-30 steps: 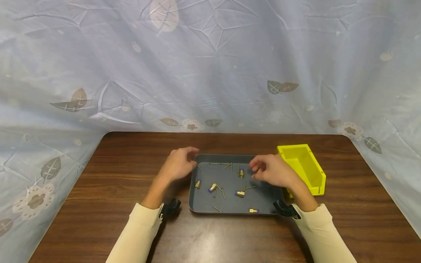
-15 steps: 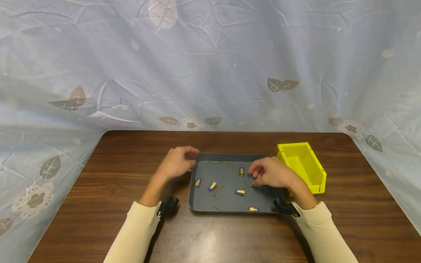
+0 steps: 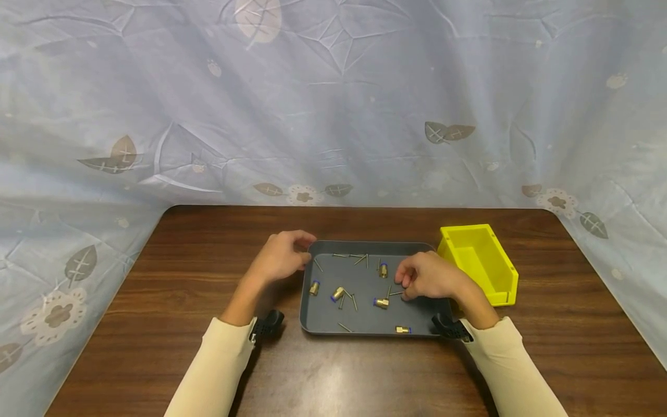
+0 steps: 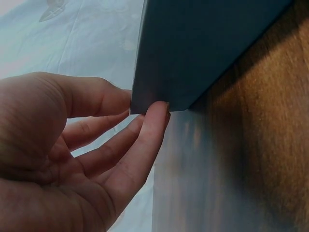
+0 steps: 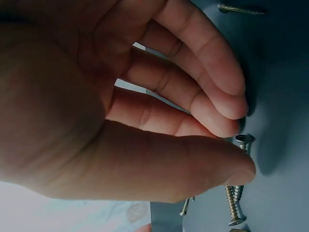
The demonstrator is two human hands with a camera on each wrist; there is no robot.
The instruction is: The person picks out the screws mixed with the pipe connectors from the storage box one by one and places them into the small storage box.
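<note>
At the far left corner of the grey tray (image 3: 354,330), my left hand (image 3: 281,255) grips the rim; in the left wrist view its thumb and fingertips meet the tray wall (image 4: 193,43). Low over the right half of the tray, my right hand (image 3: 429,275) has bent fingers, with the thumb apart from them. Between thumb and fingertips shows the head of a screw (image 5: 245,138); the thumb hides part of its shank. Close by lie a brass push-in fitting with a blue collar (image 3: 381,303) and another such fitting (image 3: 383,270).
Several more screws (image 3: 354,302) and brass fittings (image 3: 315,288) are scattered over the tray. A yellow bin (image 3: 476,266) stands right of the tray, behind my right forearm. Under them is a brown wooden table (image 3: 208,231), with a patterned curtain (image 3: 333,116) behind.
My right hand has lowered toward the screw beside the fitting, its thumb dropping nearer the tray. My left hand stays at the tray's corner.
</note>
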